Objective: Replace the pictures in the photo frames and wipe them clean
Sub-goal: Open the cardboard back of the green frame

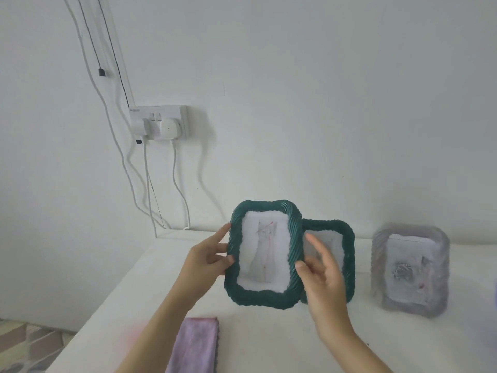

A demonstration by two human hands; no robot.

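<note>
I hold a dark green photo frame [265,296] upright above the white table [269,340]; it shows a faint line drawing on white paper. My left hand [205,258] grips its left edge, thumb in front and fingers behind. My right hand [321,273] touches its right edge with the thumb, fingers loosely spread. A second green frame [341,238] stands behind, partly hidden by the held frame and my right hand. A pale lilac frame [410,270] with a picture stands at the right. A pink-purple cloth [195,345] lies folded at the table's front.
A white wall runs close behind the table. A double socket [158,122] with two white plugs sits on the wall at the left, with several cables hanging down to the table's back edge. Patterned floor [27,343] shows at the lower left.
</note>
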